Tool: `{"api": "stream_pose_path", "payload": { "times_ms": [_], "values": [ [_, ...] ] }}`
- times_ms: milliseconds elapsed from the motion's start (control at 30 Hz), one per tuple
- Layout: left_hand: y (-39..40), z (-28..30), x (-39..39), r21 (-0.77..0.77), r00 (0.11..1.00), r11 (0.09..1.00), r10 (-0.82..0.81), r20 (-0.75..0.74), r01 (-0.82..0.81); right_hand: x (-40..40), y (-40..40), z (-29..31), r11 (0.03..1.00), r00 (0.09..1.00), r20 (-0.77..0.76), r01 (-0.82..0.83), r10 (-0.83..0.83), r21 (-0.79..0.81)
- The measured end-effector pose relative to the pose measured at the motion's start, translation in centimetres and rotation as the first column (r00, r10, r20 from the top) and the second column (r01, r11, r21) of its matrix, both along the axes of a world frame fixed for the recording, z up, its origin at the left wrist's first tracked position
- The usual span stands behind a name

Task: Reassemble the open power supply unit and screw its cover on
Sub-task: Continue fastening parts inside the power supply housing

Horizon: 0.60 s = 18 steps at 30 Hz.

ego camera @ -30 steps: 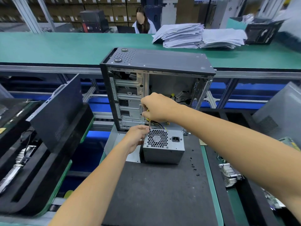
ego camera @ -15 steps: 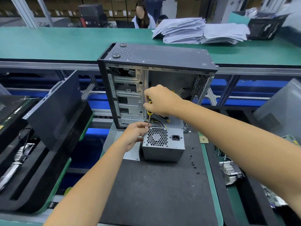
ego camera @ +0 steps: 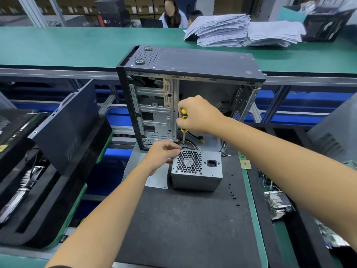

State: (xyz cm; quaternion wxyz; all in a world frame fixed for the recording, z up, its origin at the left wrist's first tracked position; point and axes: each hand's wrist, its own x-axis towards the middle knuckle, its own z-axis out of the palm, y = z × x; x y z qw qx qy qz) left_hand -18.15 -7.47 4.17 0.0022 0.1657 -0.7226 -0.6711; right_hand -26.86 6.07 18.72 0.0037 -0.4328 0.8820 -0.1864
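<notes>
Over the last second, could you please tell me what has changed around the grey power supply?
The right hand has lifted a little, raising the yellow-handled screwdriver so more handle shows, its tip still at the grey metal power supply unit's rear left corner. The left hand still rests there. The unit and small black screws have not moved.

We are counting one power supply unit point(ego camera: 197, 171), one screwdriver point(ego camera: 183, 122), one open computer case point(ego camera: 185, 97), two hands, two stacks of paper point(ego camera: 243, 30), and five small black screws point(ego camera: 231, 190) lying on the black mat point(ego camera: 183, 229).
</notes>
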Motion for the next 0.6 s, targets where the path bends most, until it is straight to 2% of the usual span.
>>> {"api": "stream_pose_path", "payload": {
  "times_ms": [133,367,500,600],
  "values": [
    [0.3,0.5,-0.1,-0.079,1.000,0.997,-0.009,-0.011,0.008,-0.2,0.2,0.0,0.999,1.000,0.001,0.014,-0.014,-0.031],
    [-0.2,1.1,-0.5,-0.331,0.994,0.937,-0.098,0.054,0.111,-0.5,0.3,0.2,1.000,1.000,-0.022,0.014,-0.014,-0.011],
    [0.0,1.6,-0.8,-0.372,0.989,0.917,-0.123,0.077,0.143,-0.7,0.3,0.2,0.999,0.999,-0.029,0.026,-0.026,0.025],
    [0.3,1.0,-0.9,-0.331,0.997,0.942,-0.032,0.069,0.053,-1.0,0.3,0.0,0.998,1.000,0.020,0.016,-0.018,0.061]
  ]
}}
